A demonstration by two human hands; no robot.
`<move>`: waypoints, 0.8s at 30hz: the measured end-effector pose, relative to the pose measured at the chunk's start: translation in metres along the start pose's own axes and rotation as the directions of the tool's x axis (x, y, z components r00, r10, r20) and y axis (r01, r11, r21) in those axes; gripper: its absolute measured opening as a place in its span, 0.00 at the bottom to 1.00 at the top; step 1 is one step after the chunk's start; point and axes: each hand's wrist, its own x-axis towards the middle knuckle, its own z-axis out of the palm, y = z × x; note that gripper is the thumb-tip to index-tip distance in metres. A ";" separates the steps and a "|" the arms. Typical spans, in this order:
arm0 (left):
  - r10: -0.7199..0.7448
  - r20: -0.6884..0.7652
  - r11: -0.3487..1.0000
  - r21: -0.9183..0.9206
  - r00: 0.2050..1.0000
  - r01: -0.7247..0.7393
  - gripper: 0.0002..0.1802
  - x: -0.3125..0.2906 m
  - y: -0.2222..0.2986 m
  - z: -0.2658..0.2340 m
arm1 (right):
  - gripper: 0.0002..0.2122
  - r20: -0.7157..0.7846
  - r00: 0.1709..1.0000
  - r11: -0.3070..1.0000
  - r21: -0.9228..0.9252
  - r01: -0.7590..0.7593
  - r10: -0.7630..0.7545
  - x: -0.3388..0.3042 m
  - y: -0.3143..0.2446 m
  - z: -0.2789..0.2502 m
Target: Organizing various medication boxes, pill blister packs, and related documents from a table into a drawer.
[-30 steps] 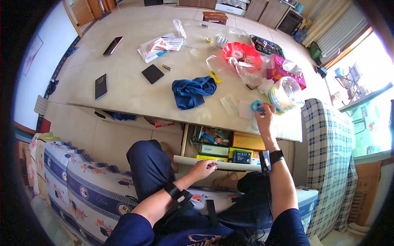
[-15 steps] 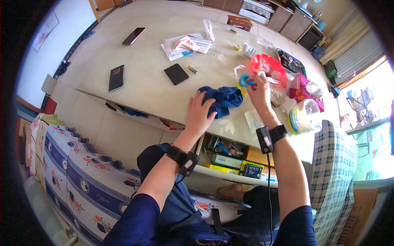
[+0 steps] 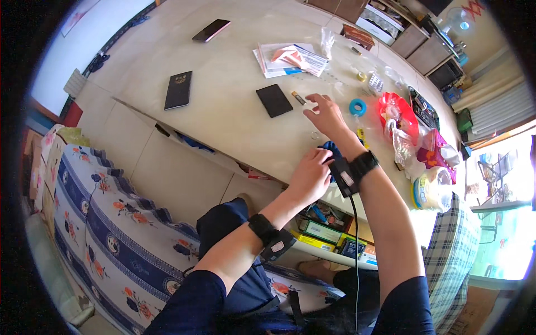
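My left hand (image 3: pixel 310 176) has its fingers curled over a bunched dark blue cloth (image 3: pixel 330 148) near the table's front edge. Most of that cloth is hidden behind my right wrist. My right hand (image 3: pixel 328 118) reaches over the table, thumb and index finger apart, with nothing between them. Just beyond its fingertips lies a small battery (image 3: pixel 298 98), beside a black wallet-like square (image 3: pixel 274 100). To the right of the hand, a blue ring-shaped roll of tape (image 3: pixel 357 107) rests on the tabletop. A thin small ring (image 3: pixel 314 135) lies below my right hand.
On the right stand a red scalloped dish (image 3: pixel 399 115), a clear jar (image 3: pixel 432 190) and a tissue pack (image 3: pixel 430 151). Papers (image 3: pixel 290 60), a phone (image 3: pixel 211 30) and a dark booklet (image 3: pixel 178 90) lie farther off. An open drawer (image 3: pixel 329 229) with small boxes juts out below.
My right hand has let go of the blue tape roll and moved left toward the battery. My left hand and the cloth have come nearer to me. The whole view has shifted.
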 end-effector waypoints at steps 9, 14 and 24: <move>0.069 0.069 0.994 0.081 0.995 -0.075 0.15 0.001 -0.017 -0.008 | 0.13 0.016 0.984 0.981 -0.090 -0.173 0.175 0.027 0.014 0.014; 0.032 0.173 0.991 -0.131 0.984 -0.009 0.11 -0.001 -0.021 -0.011 | 0.10 0.042 0.983 0.950 0.254 -0.184 0.179 -0.014 0.005 -0.014; 0.063 0.272 0.983 -0.183 0.960 -0.013 0.18 -0.009 -0.013 -0.004 | 0.11 0.266 0.949 0.976 -0.180 -0.125 0.171 -0.032 -0.004 -0.017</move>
